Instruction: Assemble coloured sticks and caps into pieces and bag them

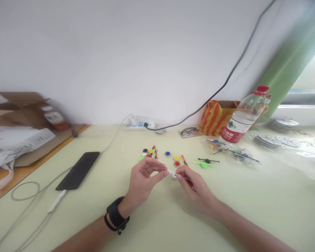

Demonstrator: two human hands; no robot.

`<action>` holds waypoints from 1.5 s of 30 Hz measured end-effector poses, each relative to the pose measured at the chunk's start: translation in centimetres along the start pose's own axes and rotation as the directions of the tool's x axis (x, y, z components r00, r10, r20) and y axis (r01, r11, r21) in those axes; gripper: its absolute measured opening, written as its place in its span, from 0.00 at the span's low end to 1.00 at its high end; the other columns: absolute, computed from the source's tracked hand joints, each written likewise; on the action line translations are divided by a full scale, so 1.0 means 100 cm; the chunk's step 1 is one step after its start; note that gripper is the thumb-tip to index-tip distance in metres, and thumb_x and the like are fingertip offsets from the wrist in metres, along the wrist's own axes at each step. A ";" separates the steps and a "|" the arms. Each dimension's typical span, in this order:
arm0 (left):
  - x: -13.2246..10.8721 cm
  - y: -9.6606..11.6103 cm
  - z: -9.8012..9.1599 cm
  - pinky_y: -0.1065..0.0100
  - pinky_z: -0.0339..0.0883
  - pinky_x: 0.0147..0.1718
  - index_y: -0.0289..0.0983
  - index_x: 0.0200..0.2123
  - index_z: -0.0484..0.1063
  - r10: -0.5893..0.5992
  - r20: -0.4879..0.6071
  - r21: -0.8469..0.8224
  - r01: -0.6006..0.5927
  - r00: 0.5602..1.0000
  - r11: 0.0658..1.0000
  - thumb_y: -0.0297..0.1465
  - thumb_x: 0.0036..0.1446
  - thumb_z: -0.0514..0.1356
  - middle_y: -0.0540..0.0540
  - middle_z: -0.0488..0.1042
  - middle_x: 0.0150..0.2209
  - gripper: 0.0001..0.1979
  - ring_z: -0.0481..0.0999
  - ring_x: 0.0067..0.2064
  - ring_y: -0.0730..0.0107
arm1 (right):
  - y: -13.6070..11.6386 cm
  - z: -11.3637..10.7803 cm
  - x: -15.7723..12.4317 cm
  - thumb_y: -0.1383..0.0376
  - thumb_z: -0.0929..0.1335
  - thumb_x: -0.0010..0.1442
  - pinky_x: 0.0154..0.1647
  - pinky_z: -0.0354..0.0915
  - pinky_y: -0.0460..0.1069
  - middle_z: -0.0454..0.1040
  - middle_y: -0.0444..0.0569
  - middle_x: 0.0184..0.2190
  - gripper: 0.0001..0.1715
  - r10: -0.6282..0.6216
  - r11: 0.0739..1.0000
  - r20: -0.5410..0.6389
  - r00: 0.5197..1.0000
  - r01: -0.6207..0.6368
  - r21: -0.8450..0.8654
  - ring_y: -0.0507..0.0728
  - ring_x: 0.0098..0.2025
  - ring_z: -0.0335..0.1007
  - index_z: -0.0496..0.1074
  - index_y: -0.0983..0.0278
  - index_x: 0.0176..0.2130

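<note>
Between fingertips of left hand and right hand: small white piece, pinched.

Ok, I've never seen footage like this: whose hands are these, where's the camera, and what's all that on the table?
One picture, from a camera worn on a person's head, looking down at their own bare hands. The left hand, with a black wristband, and the right hand together pinch a thin white plastic stick. On the pale yellow table lie small coloured plastic discs, a green propeller-shaped piece, a black phone on a cable, and a clear water bottle with red cap.
</note>
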State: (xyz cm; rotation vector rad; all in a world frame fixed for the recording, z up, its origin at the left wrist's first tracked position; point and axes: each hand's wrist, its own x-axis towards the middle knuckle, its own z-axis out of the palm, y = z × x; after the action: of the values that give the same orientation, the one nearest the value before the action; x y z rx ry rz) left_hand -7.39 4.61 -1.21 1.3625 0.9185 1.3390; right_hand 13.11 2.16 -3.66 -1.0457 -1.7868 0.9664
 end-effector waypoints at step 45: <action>-0.002 0.000 0.002 0.66 0.80 0.41 0.37 0.34 0.76 -0.025 0.045 -0.016 0.025 0.999 1.000 0.29 0.48 0.76 0.45 0.83 0.35 0.14 0.84 0.37 0.63 | -0.011 -0.001 -0.003 0.55 0.63 0.72 0.26 0.53 0.47 0.60 0.41 0.26 0.15 0.066 0.995 -0.054 0.996 -0.062 0.073 0.52 0.27 0.53 0.67 0.61 0.36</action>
State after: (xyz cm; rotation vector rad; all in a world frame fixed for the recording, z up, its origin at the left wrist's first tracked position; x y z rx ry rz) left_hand -7.23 4.40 -1.28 1.3588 0.8900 1.2899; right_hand 12.97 1.54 -2.77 -1.0802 -1.6698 1.0220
